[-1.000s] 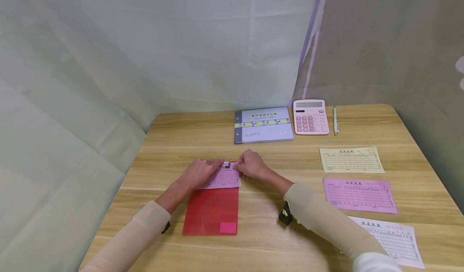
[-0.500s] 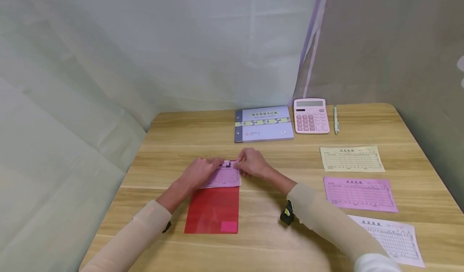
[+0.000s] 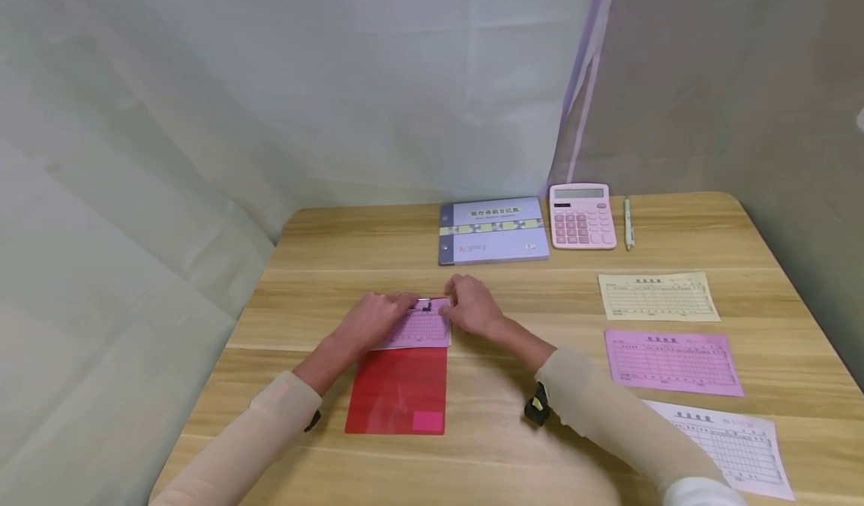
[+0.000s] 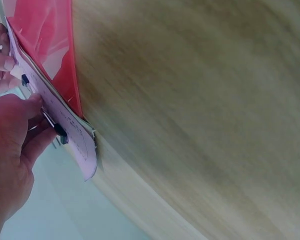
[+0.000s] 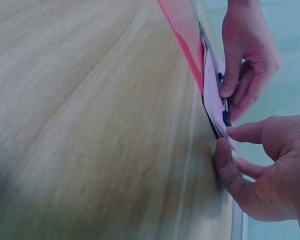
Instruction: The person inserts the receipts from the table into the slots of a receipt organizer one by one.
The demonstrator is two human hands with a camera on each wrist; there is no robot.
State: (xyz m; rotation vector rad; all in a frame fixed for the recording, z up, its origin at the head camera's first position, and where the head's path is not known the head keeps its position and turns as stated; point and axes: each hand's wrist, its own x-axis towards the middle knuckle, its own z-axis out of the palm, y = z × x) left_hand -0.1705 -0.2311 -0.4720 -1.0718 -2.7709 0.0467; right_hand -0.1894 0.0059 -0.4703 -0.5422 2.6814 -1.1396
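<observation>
A translucent red folder [image 3: 398,393] lies near the table's middle, with a pink label at its lower right corner. Across its top sits a pink printed slip [image 3: 418,332], with paler sheet edges beneath it. A metal bar fastener [image 4: 49,117] with black end pieces lies across the slip's top. My left hand [image 3: 374,322] pinches this fastener between thumb and fingers. My right hand [image 3: 472,307] pinches the slip's top right corner, thumb and finger on either side of the edge in the right wrist view. The fastener's left part is hidden by my left hand in the head view.
On the right lie a yellow slip [image 3: 658,297], a second pink slip [image 3: 675,363] and a white slip [image 3: 736,450], partly under my right forearm. A blue account book [image 3: 496,232], pink calculator [image 3: 582,217] and pale green pen [image 3: 629,223] line the back edge.
The right hand's fingers have shifted slightly at the slip's corner, and its lower fingers show less. The left hand keeps its place on the fastener. The head view has drifted a little.
</observation>
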